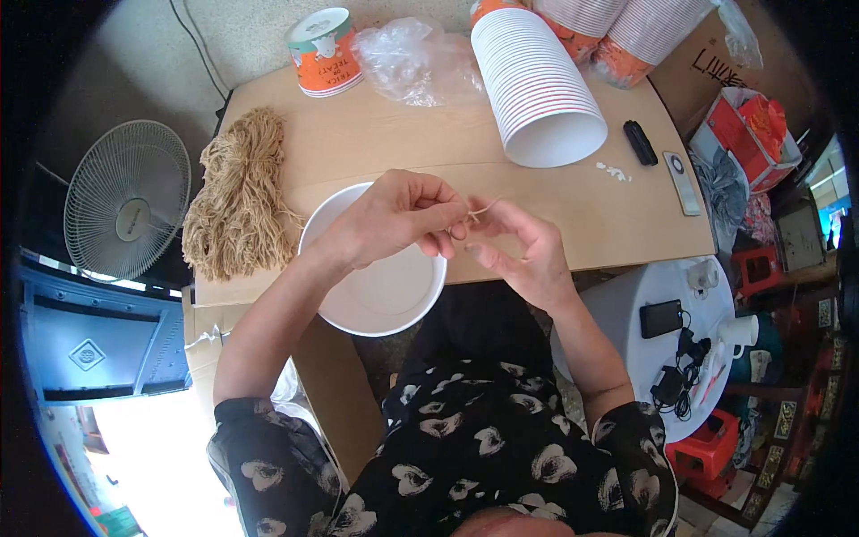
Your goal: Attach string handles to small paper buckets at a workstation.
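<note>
Over the near edge of the table, my left hand [394, 219] pinches a thin tan cord [484, 209] between thumb and fingers. My right hand [530, 255] is close by on the right, its fingertips beside the cord and its thumb apart from the fingers. Whether the right fingers touch the cord is hard to make out. A white round paper bucket [394, 295] lies below my left hand, its mouth facing up and part of its rim covered by my hand and wrist. Left of it, a thick bundle of tan cords [242, 201] rests on the table.
Nested white paper buckets [537, 89] lie at the back, beside crumpled clear plastic [416, 63] and an orange-and-green bucket [324, 54]. A black object [640, 143] and a slim silver device [682, 183] are on the right. A fan [130, 201] stands left; a round white table [626, 295] stands right.
</note>
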A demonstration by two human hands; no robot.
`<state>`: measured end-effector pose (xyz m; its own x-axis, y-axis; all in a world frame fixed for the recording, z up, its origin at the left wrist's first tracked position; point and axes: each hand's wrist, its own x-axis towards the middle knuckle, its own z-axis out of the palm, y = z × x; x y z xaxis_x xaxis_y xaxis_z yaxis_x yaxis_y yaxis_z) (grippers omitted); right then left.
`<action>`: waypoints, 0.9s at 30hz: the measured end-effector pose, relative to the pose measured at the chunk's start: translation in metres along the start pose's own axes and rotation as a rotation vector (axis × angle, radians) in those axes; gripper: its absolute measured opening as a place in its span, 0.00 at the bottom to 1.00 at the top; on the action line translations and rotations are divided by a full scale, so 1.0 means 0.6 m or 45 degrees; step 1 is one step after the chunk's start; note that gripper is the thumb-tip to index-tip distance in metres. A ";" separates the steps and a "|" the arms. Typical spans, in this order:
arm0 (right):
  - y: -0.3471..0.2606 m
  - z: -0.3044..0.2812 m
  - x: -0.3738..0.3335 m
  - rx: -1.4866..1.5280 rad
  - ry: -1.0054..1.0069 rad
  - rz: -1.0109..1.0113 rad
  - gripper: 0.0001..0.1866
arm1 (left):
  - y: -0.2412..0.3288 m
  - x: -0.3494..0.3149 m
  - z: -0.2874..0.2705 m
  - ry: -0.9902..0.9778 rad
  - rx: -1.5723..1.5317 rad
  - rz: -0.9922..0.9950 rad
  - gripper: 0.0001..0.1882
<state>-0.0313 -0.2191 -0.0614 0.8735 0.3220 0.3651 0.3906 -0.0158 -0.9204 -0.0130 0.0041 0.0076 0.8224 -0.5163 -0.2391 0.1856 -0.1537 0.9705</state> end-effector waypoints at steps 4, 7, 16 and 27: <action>-0.003 0.010 -0.005 0.051 0.053 0.055 0.12 | -0.003 0.003 -0.001 0.008 0.019 0.005 0.11; -0.004 0.004 -0.006 0.068 0.050 0.147 0.08 | -0.004 0.004 0.000 0.013 0.014 0.011 0.11; -0.042 -0.007 0.004 -0.974 0.186 -0.600 0.08 | -0.011 0.007 0.006 0.062 0.060 0.066 0.12; -0.026 -0.023 0.041 0.193 -0.140 0.201 0.10 | -0.008 -0.005 0.009 0.103 0.275 0.156 0.08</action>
<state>-0.0119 -0.2244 -0.0364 0.8802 0.4279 0.2052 0.1964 0.0652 -0.9783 -0.0193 0.0021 0.0037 0.8734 -0.4748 -0.1082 -0.0303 -0.2748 0.9610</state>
